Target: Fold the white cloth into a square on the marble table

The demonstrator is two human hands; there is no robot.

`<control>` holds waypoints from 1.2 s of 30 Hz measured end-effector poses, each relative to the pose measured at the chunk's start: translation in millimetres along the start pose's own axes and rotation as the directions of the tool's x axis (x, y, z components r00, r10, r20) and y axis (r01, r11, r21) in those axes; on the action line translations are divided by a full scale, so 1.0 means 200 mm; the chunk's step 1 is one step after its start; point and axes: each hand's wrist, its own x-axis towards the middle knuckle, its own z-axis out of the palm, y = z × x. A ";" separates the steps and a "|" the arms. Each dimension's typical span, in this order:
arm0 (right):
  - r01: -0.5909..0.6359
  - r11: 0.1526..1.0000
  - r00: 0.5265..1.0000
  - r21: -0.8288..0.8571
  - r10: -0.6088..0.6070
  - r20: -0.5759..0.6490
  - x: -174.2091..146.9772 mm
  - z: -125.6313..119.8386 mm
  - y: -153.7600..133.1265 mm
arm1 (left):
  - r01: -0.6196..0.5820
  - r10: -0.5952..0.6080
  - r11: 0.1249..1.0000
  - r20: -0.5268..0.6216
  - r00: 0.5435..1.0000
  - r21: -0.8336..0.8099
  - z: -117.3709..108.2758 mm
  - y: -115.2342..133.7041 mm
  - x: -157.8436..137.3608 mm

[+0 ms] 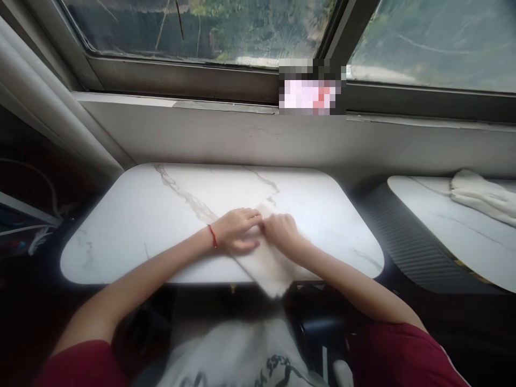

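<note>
A pale, off-white cloth (274, 271) lies on the white marble-patterned tabletop (133, 226), its lower end hanging over the near edge. My right hand (282, 232) is closed on the upper part of the cloth, knuckles up. My left hand (238, 228), with a red string bracelet (212, 236) at the wrist, meets it from the left. Its curled fingertips pinch the cloth beside the right hand, while its thumb sits lower. The cloth is blurred in places, and part of it is hidden under both hands.
A second marble-patterned table (435, 215) with a white bunched fabric (479, 196) stands at the right. Behind the table are a wall (226, 131) and a window (242, 32). A pale curtain (52, 91) hangs at the left. A pixelated patch covers part of the sill.
</note>
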 end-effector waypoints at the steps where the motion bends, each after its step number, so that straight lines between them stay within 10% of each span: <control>1: -0.006 1.000 1.000 0.001 0.006 0.022 -0.02 -0.01 0.01 | 0.012 -0.012 1.000 0.022 1.000 -0.002 0.01 0.02 0.02; 15: -0.180 0.983 0.980 0.040 0.175 0.094 -0.09 -0.07 0.01 | 0.481 -0.515 0.815 0.024 0.857 0.323 0.20 0.09 0.36; 25: -0.192 0.972 0.959 0.137 0.215 -0.184 0.29 0.11 0.50 | 0.591 -0.587 0.768 -0.095 0.804 0.248 0.23 -0.12 0.64; 36: -0.149 0.966 0.927 0.209 0.210 -0.310 0.38 0.22 0.57 | 0.620 -0.589 0.739 -0.194 0.784 0.261 0.30 -0.25 0.87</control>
